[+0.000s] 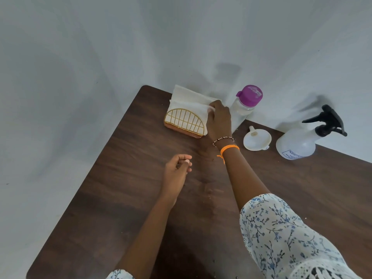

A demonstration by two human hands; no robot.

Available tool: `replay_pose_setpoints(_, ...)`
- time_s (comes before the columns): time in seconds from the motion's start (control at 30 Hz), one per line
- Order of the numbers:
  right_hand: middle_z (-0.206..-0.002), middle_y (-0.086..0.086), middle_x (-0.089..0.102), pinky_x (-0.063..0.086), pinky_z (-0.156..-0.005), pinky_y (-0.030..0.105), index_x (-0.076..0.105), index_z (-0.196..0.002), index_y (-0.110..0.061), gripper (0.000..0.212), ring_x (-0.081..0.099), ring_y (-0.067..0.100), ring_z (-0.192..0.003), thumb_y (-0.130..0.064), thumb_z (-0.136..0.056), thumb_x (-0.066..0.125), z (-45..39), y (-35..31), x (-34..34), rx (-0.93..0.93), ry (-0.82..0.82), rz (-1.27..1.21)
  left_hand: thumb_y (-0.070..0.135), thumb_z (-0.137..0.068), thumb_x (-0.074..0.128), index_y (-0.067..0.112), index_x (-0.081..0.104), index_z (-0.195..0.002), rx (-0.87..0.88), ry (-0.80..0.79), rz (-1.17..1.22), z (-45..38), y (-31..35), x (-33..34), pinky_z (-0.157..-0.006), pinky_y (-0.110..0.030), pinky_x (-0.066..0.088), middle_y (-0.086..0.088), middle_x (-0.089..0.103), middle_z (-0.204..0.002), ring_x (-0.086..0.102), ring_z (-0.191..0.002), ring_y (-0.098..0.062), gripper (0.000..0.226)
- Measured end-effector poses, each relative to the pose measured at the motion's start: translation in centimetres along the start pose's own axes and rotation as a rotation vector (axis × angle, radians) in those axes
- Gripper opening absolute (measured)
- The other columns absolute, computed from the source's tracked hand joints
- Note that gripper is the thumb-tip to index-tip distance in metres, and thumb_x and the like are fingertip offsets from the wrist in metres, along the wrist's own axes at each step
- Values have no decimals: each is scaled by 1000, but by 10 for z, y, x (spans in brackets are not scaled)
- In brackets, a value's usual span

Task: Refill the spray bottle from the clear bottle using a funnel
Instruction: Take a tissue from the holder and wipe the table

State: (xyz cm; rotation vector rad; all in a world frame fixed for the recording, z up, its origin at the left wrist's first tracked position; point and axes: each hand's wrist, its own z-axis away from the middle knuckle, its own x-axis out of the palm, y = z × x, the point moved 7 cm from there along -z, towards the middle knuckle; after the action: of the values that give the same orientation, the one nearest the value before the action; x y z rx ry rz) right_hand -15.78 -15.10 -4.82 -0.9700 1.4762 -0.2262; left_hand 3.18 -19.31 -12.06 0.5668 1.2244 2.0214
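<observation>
The clear bottle with a purple cap stands at the table's far edge. A white funnel lies on the table to its right. Further right stands the translucent spray bottle with its black trigger head screwed on. My right hand reaches left of the clear bottle and pinches a white paper napkin sticking up out of a gold wire holder. Nearer to me, my left hand hovers over the table with fingers loosely curled, holding nothing.
The dark wooden table runs from the far left corner toward me. A pale wall stands right behind the bottles. My right wrist wears an orange band and a bead bracelet.
</observation>
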Motion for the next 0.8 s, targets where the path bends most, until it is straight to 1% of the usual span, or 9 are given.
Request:
replay_pose_setpoints(0.1,-83,11,58,31,-62,24,53,-97,2,13,50,24,-78,-2,-90,43,2,-5,-15,69,88,-221,10,-93,48,17,64,-98,13,-10,-6,3,1,2,-66,-14,48,1,62,-84,58,-74,-7,18)
replay_pose_setpoints(0.17,-81,4,54,33,-59,16,53,-96,2,12,48,17,-75,-1,-90,43,4,-12,-24,68,130,-300,10,-93,48,16,64,-98,29,-10,-11,4,3,2,-64,-13,48,1,62,-83,58,-73,-6,18)
replay_pose_setpoints(0.23,-81,-2,53,34,-65,9,54,-97,2,13,48,10,-74,1,-90,44,8,-19,-34,63,167,-377,9,-93,48,16,64,-97,38,-10,-18,5,4,2,-64,-13,48,2,62,-83,58,-74,-7,19)
replay_pose_setpoints(0.33,-85,-10,54,39,-75,11,56,-95,-3,18,49,-1,-82,4,-88,42,22,-25,-49,73,185,-527,8,-93,47,16,65,-94,58,-34,-23,13,1,4,-64,-13,48,2,62,-81,59,-72,-7,19)
replay_pose_setpoints(0.43,-90,-10,57,42,-82,20,57,-91,-13,25,52,5,-87,4,-86,40,50,-27,-58,83,112,-653,6,-94,44,16,65,-92,46,-63,5,29,-5,7,-65,-16,47,1,61,-80,58,-70,-7,23)
replay_pose_setpoints(0.57,-87,-3,55,43,-76,28,57,-82,-19,24,50,12,-83,0,-83,41,101,-10,-52,252,-4,-873,4,-97,37,15,62,-96,-81,-75,280,51,-21,0,-75,-24,49,-4,61,-85,60,-78,-15,27)
replay_pose_setpoints(0.67,-82,4,54,45,-67,29,56,-79,-15,26,50,18,-78,5,-81,39,146,2,-41,415,-110,-974,13,-99,37,19,55,-115,-145,-112,445,65,-29,-7,-85,-30,50,-5,63,-104,63,-96,-20,25)
replay_pose_setpoints(0.73,-81,9,55,45,-60,28,54,-78,-11,31,51,20,-73,11,-85,34,174,8,-36,503,-187,-1001,19,-100,37,24,47,-127,-134,-165,447,77,-29,-10,-90,-32,49,-2,61,-118,61,-106,-21,29)
replay_pose_setpoints(0.8,-77,10,58,46,-55,26,54,-78,-8,31,54,20,-67,13,-86,32,197,11,-31,585,-247,-1060,25,-99,37,26,46,-130,-107,-226,401,88,-30,-11,-89,-31,50,0,59,-126,59,-113,-19,32)
